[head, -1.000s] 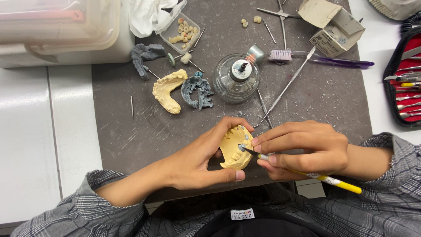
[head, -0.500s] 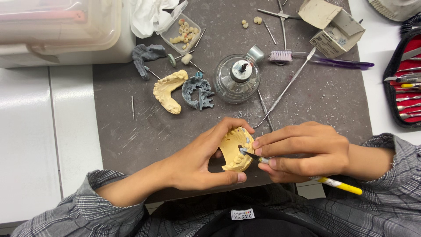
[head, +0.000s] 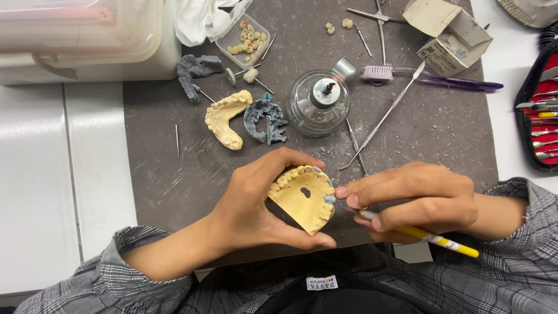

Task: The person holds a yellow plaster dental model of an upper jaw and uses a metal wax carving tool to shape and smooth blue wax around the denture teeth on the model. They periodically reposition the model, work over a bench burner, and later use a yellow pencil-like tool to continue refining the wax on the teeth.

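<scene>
Head view: left hand [head: 256,203] grips yellow dental cast [head: 303,197]; right hand [head: 418,200] pinches yellow-handled tool [head: 430,237]; tray [head: 224,42] holds loose teeth [head: 247,39].

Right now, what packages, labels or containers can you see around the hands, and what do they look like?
Cardboard box: top right of the mat, small, beige-grey, flap open, printed label on its side.
Plastic tray: top centre-left, small, clear, rectangular, holding loose pale teeth.
Plastic tub: top left, large, translucent white, lidded.
Tool case: right edge, black outside, red lining, metal instruments in a row.
Clothing tag: bottom centre, small white rectangle with dark print.
No screens or signs.
</scene>
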A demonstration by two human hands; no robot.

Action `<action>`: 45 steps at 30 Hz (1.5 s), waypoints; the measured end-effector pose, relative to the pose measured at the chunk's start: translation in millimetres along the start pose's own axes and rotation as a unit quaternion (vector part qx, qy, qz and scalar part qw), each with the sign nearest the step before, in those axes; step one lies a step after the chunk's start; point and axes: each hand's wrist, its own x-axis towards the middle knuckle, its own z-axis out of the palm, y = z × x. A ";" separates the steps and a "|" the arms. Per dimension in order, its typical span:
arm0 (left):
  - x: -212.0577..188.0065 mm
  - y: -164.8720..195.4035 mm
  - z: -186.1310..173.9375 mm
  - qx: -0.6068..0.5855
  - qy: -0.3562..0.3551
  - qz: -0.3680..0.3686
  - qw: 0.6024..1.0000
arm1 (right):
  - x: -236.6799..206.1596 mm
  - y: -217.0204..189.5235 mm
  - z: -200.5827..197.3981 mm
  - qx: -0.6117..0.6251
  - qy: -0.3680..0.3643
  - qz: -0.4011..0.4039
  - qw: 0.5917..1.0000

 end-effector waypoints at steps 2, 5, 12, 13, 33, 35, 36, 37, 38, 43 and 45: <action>-0.6 -1.4 1.4 0.000 0.000 0.008 1.000 | 3.2 -0.5 -1.0 0.008 -0.003 -0.005 1.000; -1.7 -3.1 4.0 0.008 0.006 0.006 1.000 | 5.3 1.2 -0.7 0.018 0.014 0.007 1.000; -8.4 -4.4 8.4 -0.108 -0.033 -0.075 0.991 | -1.2 -2.4 0.0 0.055 0.051 0.059 0.995; -8.8 -4.1 9.4 -0.144 -0.049 -0.093 0.984 | -1.7 -3.1 0.4 0.046 0.060 0.059 0.995; -8.2 -6.6 18.8 -0.161 -0.144 -0.104 0.971 | 16.5 -22.7 -13.1 -0.076 -0.042 -0.027 0.996; -8.1 -7.2 19.9 -0.163 -0.143 -0.104 0.971 | 17.5 -24.4 -14.8 -0.090 -0.053 -0.023 0.994; -7.8 -7.5 20.4 -0.159 -0.142 -0.103 0.971 | 17.7 -26.8 -17.5 -0.099 -0.067 -0.016 0.993; -8.0 -7.6 20.5 -0.156 -0.140 -0.103 0.972 | 18.0 -28.4 -19.2 -0.107 -0.082 -0.008 0.991; -8.0 -7.5 20.8 -0.155 -0.140 -0.102 0.973 | 18.2 -28.4 -19.6 -0.106 -0.082 -0.011 0.991; -6.7 -8.0 21.9 -0.145 -0.139 -0.098 0.975 | 18.8 -28.0 -21.6 -0.101 -0.076 -0.014 0.992; -6.4 -8.1 21.6 -0.145 -0.141 -0.104 0.974 | 19.0 -27.8 -23.3 -0.084 -0.088 0.006 0.993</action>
